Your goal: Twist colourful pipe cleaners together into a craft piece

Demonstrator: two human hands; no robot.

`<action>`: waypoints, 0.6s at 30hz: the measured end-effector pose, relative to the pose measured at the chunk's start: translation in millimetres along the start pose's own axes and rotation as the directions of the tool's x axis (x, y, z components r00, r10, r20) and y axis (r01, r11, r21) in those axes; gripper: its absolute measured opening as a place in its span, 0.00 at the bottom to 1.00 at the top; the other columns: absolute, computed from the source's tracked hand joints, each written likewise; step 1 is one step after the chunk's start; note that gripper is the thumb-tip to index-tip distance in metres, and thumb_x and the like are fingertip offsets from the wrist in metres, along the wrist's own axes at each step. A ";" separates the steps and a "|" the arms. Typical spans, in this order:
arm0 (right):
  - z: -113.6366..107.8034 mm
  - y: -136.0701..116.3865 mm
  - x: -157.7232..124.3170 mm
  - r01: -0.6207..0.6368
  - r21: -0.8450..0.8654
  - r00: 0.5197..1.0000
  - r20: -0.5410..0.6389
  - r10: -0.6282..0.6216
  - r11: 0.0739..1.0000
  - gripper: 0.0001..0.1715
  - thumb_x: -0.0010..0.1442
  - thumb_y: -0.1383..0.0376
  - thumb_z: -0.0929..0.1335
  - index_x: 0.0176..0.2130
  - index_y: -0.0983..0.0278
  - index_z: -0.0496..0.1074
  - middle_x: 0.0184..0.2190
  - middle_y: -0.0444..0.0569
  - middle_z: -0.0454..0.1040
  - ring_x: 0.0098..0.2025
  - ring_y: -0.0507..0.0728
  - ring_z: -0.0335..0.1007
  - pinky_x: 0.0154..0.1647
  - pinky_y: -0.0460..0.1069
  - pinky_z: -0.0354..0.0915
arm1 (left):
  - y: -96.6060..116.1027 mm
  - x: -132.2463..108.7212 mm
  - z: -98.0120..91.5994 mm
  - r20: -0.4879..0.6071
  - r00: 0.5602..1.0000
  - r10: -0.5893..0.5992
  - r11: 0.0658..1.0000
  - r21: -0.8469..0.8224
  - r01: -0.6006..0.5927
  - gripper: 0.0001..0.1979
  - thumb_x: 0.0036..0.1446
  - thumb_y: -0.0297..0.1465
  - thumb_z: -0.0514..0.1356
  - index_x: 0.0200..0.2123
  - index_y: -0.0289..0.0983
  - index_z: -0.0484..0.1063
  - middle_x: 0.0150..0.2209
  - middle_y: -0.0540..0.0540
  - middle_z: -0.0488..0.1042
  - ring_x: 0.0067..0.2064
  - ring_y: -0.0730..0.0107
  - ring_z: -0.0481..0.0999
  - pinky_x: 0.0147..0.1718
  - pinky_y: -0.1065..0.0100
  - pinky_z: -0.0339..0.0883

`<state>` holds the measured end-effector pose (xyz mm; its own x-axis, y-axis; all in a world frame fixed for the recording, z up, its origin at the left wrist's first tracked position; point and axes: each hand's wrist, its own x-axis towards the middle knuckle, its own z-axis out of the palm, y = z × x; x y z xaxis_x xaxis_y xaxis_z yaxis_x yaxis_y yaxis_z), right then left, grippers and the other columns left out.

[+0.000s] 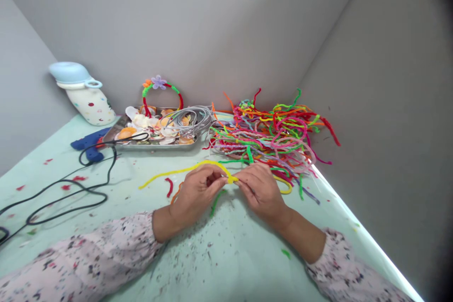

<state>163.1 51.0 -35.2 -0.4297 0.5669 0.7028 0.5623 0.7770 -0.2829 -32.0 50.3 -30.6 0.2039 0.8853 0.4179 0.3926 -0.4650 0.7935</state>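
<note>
A long yellow pipe cleaner (177,170) stretches from the left over my left hand to my fingertips at mid-table, where a small yellow twist shows. My left hand (201,188) pinches it between thumb and fingers. On the other side of the twist, my right hand (261,189) grips the yellow piece with its fingertips. The two hands are a small gap apart. Beyond my right hand lies a tangled pile of colourful pipe cleaners (276,137). Short red (170,187), orange (176,193) and green (215,204) pieces lie near my left hand.
A metal tray (155,146) holds shells, a grey wire coil (198,120) and a flowered hoop (180,100). At the left are a blue glue gun (88,141), a looping black cable (71,205) and a white bottle (90,104). Grey walls border the table (247,255).
</note>
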 end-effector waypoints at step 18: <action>0.5 0.2 1.3 0.033 -0.050 0.999 0.000 -0.033 0.998 0.08 0.62 0.71 0.65 0.41 0.62 0.71 0.34 0.48 0.76 0.38 0.56 0.68 0.46 0.56 0.61 | 9.5 2.2 -0.5 0.061 0.994 -0.091 0.978 -0.181 0.100 0.04 0.56 0.29 0.62 0.31 0.35 0.70 0.27 0.53 0.67 0.28 0.77 0.65 0.29 0.74 0.60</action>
<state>162.3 52.0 -34.7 -0.4480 0.5411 0.7117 0.5825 0.7805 -0.2268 -28.3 47.8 -21.9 0.2213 0.9224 0.3165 0.2419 -0.3664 0.8985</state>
